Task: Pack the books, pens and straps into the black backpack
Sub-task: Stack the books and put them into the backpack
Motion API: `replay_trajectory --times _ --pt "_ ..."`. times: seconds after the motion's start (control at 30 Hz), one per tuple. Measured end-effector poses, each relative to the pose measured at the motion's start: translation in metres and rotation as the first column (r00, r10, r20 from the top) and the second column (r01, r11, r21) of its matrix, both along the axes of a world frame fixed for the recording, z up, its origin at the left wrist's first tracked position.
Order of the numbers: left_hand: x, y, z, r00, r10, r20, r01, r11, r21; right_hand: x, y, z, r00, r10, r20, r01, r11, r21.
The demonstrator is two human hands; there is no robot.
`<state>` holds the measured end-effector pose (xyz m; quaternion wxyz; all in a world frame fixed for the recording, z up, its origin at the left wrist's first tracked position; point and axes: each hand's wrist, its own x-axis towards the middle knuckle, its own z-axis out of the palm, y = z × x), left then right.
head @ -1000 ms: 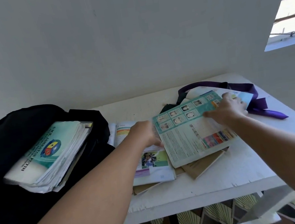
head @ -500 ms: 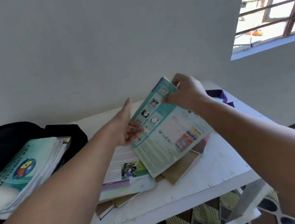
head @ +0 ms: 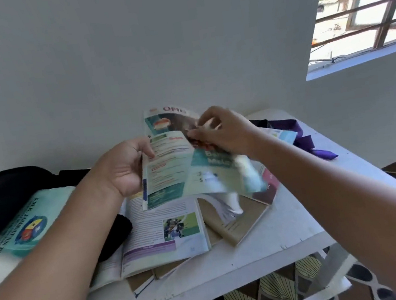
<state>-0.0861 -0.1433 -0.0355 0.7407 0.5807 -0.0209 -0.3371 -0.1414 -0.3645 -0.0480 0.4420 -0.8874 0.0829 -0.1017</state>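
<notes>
I hold a teal workbook (head: 169,169) up over the table, its pages fanned apart and blurred at the lower right. My left hand (head: 120,168) grips its left edge, thumb on the page. My right hand (head: 222,131) pinches its upper pages. Beneath it an open textbook (head: 160,234) lies on several brown-covered books (head: 237,223). The black backpack (head: 2,192) lies open at the left with a stack of books (head: 24,225) sticking out. A purple strap (head: 310,141) lies at the table's far right. No pens show.
The white table (head: 291,225) ends close in front of me, with patterned floor (head: 263,293) below it. A plain wall stands right behind the table. A barred window (head: 362,4) is at the upper right.
The teal workbook has come up off the pile and flipped round. It now hangs open between both hands, and my left hand has closed on its edge. The view has shifted.
</notes>
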Motion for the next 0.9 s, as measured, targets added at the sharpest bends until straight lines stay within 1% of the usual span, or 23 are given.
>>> replay_trajectory --times 0.03,0.07,0.1,0.13,0.17,0.2,0.23,0.27,0.3,0.33,0.37,0.43,0.5,0.6,0.67,0.7,0.73,0.77,0.8,0.83,0.87,0.9 --pt "0.006 0.008 -0.005 0.999 0.031 0.016 -0.031 0.999 -0.02 0.0 -0.006 -0.01 0.991 -0.128 -0.049 0.129 0.991 0.02" --pt "0.009 0.014 -0.01 0.998 0.064 0.009 -0.064 0.997 -0.035 0.0 -0.012 -0.019 0.972 -0.193 -0.137 0.211 0.97 0.124" --pt "0.011 0.02 -0.016 0.997 0.082 0.015 -0.081 0.996 -0.033 0.0 -0.016 -0.027 0.96 -0.172 -0.221 0.228 0.938 0.261" --pt "0.012 0.025 -0.021 0.996 0.085 0.023 -0.085 0.996 -0.02 0.001 -0.021 -0.035 0.956 -0.079 -0.282 0.195 0.89 0.413" --pt "0.012 0.027 -0.026 0.997 0.08 0.019 -0.08 0.997 -0.008 0.001 -0.026 -0.041 0.947 0.065 -0.315 0.13 0.818 0.561" --pt "0.01 0.026 -0.031 0.996 0.084 0.008 -0.084 0.996 0.012 -0.001 -0.028 -0.045 0.932 0.188 -0.31 0.082 0.724 0.685" --pt "0.011 0.026 -0.038 0.996 0.086 -0.005 -0.085 0.995 0.041 -0.003 -0.028 -0.047 0.924 0.251 -0.289 0.068 0.634 0.77" --pt "0.012 0.024 -0.045 0.997 0.078 -0.018 -0.076 0.995 0.071 -0.004 -0.029 -0.051 0.926 0.255 -0.277 0.078 0.589 0.804" --pt "0.012 0.02 -0.052 0.998 0.061 -0.032 -0.058 0.994 0.097 -0.005 -0.031 -0.055 0.937 0.216 -0.276 0.094 0.606 0.79" --pt "0.011 0.016 -0.06 0.998 0.046 -0.037 -0.04 0.99 0.135 -0.005 -0.033 -0.06 0.948 0.146 -0.283 0.121 0.658 0.744" --pt "0.012 0.011 -0.068 1.0 0.023 -0.009 -0.021 0.977 0.213 -0.005 -0.034 -0.065 0.953 0.066 -0.296 0.156 0.731 0.665" --pt "0.011 0.0 -0.081 0.989 -0.075 0.127 0.012 0.899 0.439 -0.005 -0.038 -0.074 0.948 -0.067 -0.311 0.218 0.849 0.481" --pt "0.009 -0.01 -0.09 0.952 -0.186 0.242 0.002 0.795 0.606 -0.005 -0.042 -0.081 0.941 -0.155 -0.3 0.257 0.905 0.338" --pt "0.007 -0.022 -0.095 0.904 -0.275 0.328 -0.057 0.684 0.728 -0.002 -0.046 -0.091 0.934 -0.225 -0.277 0.276 0.948 0.157" --pt "0.006 -0.023 -0.096 0.829 -0.394 0.397 -0.128 0.557 0.821 -0.003 -0.043 -0.092 0.921 -0.251 -0.298 0.263 0.965 -0.002" --pt "0.005 -0.022 -0.096 0.79 -0.448 0.418 -0.169 0.497 0.851 -0.003 -0.042 -0.093 0.908 -0.289 -0.303 0.268 0.957 -0.109" --pt "0.003 -0.02 -0.096 0.758 -0.487 0.433 -0.202 0.455 0.867 -0.003 -0.041 -0.093 0.902 -0.33 -0.279 0.273 0.935 -0.224" --pt "0.003 -0.016 -0.096 0.735 -0.517 0.44 -0.224 0.427 0.876 -0.003 -0.038 -0.092 0.906 -0.35 -0.236 0.275 0.914 -0.299" --pt "0.003 -0.009 -0.097 0.71 -0.542 0.449 -0.249 0.403 0.881 -0.004 -0.031 -0.087 0.927 -0.33 -0.179 0.263 0.91 -0.32" --pt "0.005 -0.001 -0.096 0.68 -0.572 0.458 -0.282 0.373 0.884 -0.004 -0.024 -0.083 0.95 -0.277 -0.141 0.228 0.929 -0.293" --pt "0.007 0.009 -0.096 0.646 -0.608 0.462 -0.318 0.336 0.887 -0.003 -0.014 -0.079 0.975 -0.192 -0.115 0.161 0.958 -0.235" --pt "0.01 0.021 -0.095 0.61 -0.65 0.453 -0.353 0.289 0.89 -0.001 -0.001 -0.076 0.988 -0.09 -0.125 0.066 0.981 -0.184"
